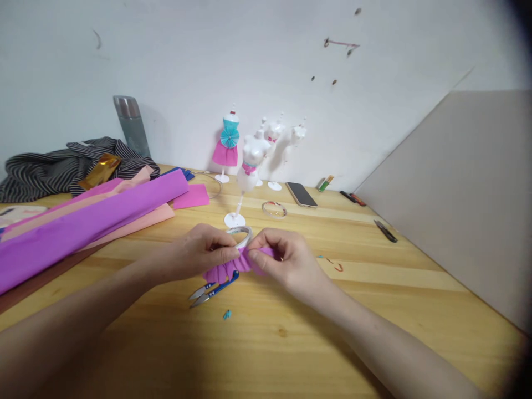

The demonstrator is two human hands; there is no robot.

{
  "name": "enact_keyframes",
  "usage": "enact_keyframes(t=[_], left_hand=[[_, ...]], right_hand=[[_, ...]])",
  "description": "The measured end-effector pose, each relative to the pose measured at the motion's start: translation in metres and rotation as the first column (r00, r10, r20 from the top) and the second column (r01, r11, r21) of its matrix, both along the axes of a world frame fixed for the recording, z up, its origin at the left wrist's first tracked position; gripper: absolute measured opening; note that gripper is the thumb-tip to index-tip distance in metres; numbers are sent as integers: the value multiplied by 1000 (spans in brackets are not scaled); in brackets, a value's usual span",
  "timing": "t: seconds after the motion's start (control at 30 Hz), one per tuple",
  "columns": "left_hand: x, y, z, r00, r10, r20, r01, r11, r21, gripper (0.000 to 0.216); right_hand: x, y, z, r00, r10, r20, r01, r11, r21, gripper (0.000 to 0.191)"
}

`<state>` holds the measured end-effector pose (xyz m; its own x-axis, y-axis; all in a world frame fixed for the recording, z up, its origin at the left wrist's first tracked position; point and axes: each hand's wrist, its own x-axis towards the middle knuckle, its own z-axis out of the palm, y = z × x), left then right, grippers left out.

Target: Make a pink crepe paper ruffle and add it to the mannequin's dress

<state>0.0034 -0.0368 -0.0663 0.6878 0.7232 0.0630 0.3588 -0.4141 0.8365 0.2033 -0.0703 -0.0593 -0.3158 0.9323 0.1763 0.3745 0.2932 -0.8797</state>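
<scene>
My left hand (199,255) and my right hand (282,260) both pinch a small pleated piece of purple crepe paper (233,267) just above the wooden table (374,310). The fingers of both hands are closed on the paper. A roll of clear tape (240,235) lies right behind the hands. Blue-handled thread snips (211,291) lie on the table under the left hand. A white mini mannequin (249,172) with a pink band stands just behind the tape.
Rolls of purple and pink crepe paper (91,216) lie at the left, with striped cloth (54,169) and a metal flask (132,124) behind. A dressed mannequin (228,145), a phone (301,194), a second tape ring (274,209) and black snips (385,231) lie further back. A grey board (469,194) leans at the right.
</scene>
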Motion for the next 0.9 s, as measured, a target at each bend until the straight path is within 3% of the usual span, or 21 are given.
enact_keyframes(t=[0.17, 0.47, 0.9], left_hand=[[0, -2, 1, 1000, 11, 20, -10, 999, -34, 32], [0, 2, -5, 1000, 9, -4, -9, 997, 73, 33], [1, -2, 0, 1000, 6, 8, -6, 1000, 17, 33]], right_hand=[[2, 3, -2, 997, -57, 46, 54, 997, 63, 15], [-1, -1, 1, 997, 61, -51, -64, 997, -40, 13], [2, 3, -4, 999, -32, 44, 29, 998, 58, 13]])
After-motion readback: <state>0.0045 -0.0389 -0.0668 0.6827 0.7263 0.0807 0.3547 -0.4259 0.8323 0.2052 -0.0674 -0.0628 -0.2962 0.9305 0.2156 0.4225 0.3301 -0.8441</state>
